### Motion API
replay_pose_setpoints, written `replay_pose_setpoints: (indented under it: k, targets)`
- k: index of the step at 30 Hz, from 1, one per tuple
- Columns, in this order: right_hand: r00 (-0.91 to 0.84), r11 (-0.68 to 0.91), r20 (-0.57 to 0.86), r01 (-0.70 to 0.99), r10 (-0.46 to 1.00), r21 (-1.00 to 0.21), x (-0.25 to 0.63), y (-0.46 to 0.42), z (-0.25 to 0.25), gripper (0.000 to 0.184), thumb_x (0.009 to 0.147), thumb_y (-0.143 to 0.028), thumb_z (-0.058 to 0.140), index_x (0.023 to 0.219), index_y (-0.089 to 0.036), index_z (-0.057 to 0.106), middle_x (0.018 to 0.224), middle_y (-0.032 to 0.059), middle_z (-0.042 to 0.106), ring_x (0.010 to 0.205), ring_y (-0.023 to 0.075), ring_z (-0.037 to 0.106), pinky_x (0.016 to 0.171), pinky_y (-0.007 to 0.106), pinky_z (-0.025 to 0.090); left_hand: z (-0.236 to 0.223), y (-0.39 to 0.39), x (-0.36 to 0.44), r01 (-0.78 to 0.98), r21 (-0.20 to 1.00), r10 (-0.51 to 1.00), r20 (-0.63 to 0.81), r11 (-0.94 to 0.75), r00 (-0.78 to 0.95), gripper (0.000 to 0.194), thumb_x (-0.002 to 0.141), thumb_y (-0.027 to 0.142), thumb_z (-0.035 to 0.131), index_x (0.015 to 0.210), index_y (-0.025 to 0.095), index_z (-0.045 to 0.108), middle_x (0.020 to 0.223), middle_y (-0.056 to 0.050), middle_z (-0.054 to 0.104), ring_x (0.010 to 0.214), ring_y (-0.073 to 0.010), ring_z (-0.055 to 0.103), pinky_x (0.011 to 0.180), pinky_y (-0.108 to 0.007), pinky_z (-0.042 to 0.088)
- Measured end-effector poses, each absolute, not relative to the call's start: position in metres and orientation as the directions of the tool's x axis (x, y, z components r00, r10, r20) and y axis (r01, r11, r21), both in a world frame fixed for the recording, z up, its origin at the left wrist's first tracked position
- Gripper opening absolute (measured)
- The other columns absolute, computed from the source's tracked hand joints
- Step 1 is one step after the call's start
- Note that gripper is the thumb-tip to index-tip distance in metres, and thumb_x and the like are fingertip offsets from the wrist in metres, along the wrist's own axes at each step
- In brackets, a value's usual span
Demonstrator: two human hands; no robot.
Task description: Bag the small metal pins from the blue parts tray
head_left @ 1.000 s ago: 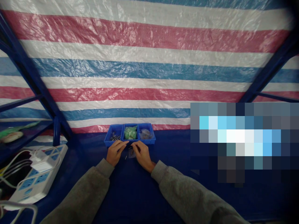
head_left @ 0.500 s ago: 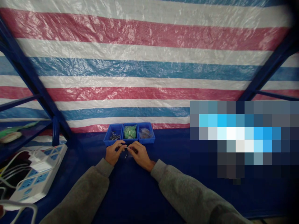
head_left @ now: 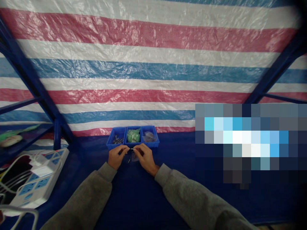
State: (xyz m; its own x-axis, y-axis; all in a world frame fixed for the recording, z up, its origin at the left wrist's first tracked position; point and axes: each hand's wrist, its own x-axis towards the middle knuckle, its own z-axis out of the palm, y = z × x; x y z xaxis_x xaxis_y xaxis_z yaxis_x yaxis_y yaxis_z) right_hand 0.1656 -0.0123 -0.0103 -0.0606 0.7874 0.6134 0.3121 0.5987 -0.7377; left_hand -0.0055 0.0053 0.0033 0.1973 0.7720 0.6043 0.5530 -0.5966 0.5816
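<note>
Lying well to the left of the middle bin [head_left: 133, 144], a white power strip [head_left: 42, 192] carries a tangle of pale cables. Just left of that middle bin, and touching it, the left bin [head_left: 112, 146] holds dark and silvery slim pieces. On the near side of the middle bin, the person's left hand [head_left: 117, 156] has its thumb and fingertips pinched on one end of a small slender piece [head_left: 131, 149], which sits directly before the middle bin's front wall. Nearer the person than that piece, a loose slim part [head_left: 129, 160] lies on the blue table [head_left: 139, 198]. The right hand [head_left: 144, 157], before the middle bin and slightly to its right, pinches the slender piece's other end. Touching the middle bin's right side, the right bin [head_left: 153, 144] holds clear bags.
</note>
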Motion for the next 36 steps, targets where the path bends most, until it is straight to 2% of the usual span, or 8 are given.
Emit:
replay_pose_setpoints:
  k: [5,14,20,24,27,32,34,36]
  targets:
    - [-0.059,0.597,0.613,0.319,0.788,-0.736,0.1648,-0.0117,-0.0119,0.019,0.088,-0.03,0.048,0.083,-0.018,0.063,0.074,0.0023,0.057,0.065,0.0126,0.052,0.061,0.024,0.041,0.0024,0.0054,-0.0072,0.565,0.559,0.76,0.616,-0.607,0.207,0.02,0.082,0.032,0.055,0.073,0.018,0.065,0.058,0.002,0.062,0.052,-0.0102,0.058,0.056,-0.02,0.047]
    - [-0.07,0.602,0.623,0.36,0.779,-0.713,0.1647,-0.0078,-0.0145,0.022,0.089,-0.03,0.047,0.077,-0.018,0.062,0.071,0.0016,0.057,0.066,0.0131,0.053,0.063,0.025,0.041,0.0025,0.0039,-0.0047,0.467,0.599,0.743,0.631,-0.65,0.225,0.016,0.081,0.03,0.057,0.08,0.017,0.065,0.076,-0.004,0.066,0.064,-0.0134,0.062,0.058,-0.023,0.051]
    - [-0.052,0.58,0.607,0.369,0.793,-0.726,0.1652,-0.0086,-0.0135,0.024,0.09,-0.03,0.045,0.076,-0.018,0.061,0.072,0.0016,0.057,0.065,0.0123,0.052,0.061,0.024,0.039,0.0037,0.0038,-0.0018,0.311,0.727,0.784,0.609,-0.612,0.118,0.017,0.084,0.031,0.051,0.083,0.015,0.057,0.096,-0.009,0.065,0.081,-0.0167,0.063,0.056,-0.024,0.054]
    - [-0.049,0.578,0.606,0.371,0.794,-0.727,0.1652,-0.009,-0.0136,0.026,0.09,-0.029,0.043,0.076,-0.017,0.061,0.071,0.0017,0.056,0.065,0.0125,0.052,0.061,0.024,0.039,0.0029,0.0045,-0.0027,0.312,0.765,0.82,0.563,-0.564,0.102,0.018,0.086,0.032,0.049,0.083,0.014,0.053,0.086,-0.007,0.065,0.069,-0.0138,0.064,0.056,-0.025,0.054]
    - [-0.029,0.571,0.606,0.374,0.795,-0.731,0.1652,-0.0094,-0.0137,0.026,0.09,-0.029,0.042,0.077,-0.017,0.061,0.071,0.002,0.057,0.065,0.0129,0.052,0.062,0.024,0.039,0.0024,0.0057,-0.0047,0.428,0.694,0.801,0.582,-0.579,0.139,0.019,0.086,0.033,0.049,0.085,0.015,0.055,0.074,-0.003,0.064,0.06,-0.0113,0.061,0.056,-0.023,0.052]
    - [0.005,0.575,0.615,0.35,0.788,-0.739,0.1654,-0.0113,-0.0122,0.026,0.092,-0.029,0.04,0.082,-0.018,0.062,0.075,0.003,0.059,0.068,0.0136,0.053,0.064,0.025,0.04,0.0056,0.0067,-0.0066,0.545,0.485,0.689,0.675,-0.683,0.263,0.022,0.088,0.029,0.047,0.092,0.017,0.064,0.089,-0.006,0.067,0.084,-0.0162,0.062,0.079,-0.029,0.049]
    - [0.017,0.574,0.616,0.345,0.787,-0.743,0.1655,-0.012,-0.0112,0.026,0.092,-0.029,0.04,0.083,-0.018,0.062,0.075,0.0032,0.059,0.069,0.014,0.054,0.065,0.025,0.04,0.0055,0.0073,-0.007,0.555,0.458,0.676,0.68,-0.694,0.284,0.021,0.088,0.028,0.047,0.092,0.018,0.065,0.089,-0.005,0.067,0.086,-0.0164,0.061,0.081,-0.029,0.048]
    - [0.02,0.572,0.614,0.342,0.789,-0.746,0.1655,-0.0124,-0.0103,0.025,0.092,-0.028,0.04,0.086,-0.018,0.062,0.077,0.0034,0.059,0.069,0.014,0.054,0.066,0.025,0.041,0.0036,0.008,-0.0077,0.565,0.47,0.692,0.666,-0.678,0.277,0.02,0.087,0.028,0.049,0.093,0.019,0.065,0.088,-0.004,0.067,0.08,-0.015,0.062,0.077,-0.027,0.048]
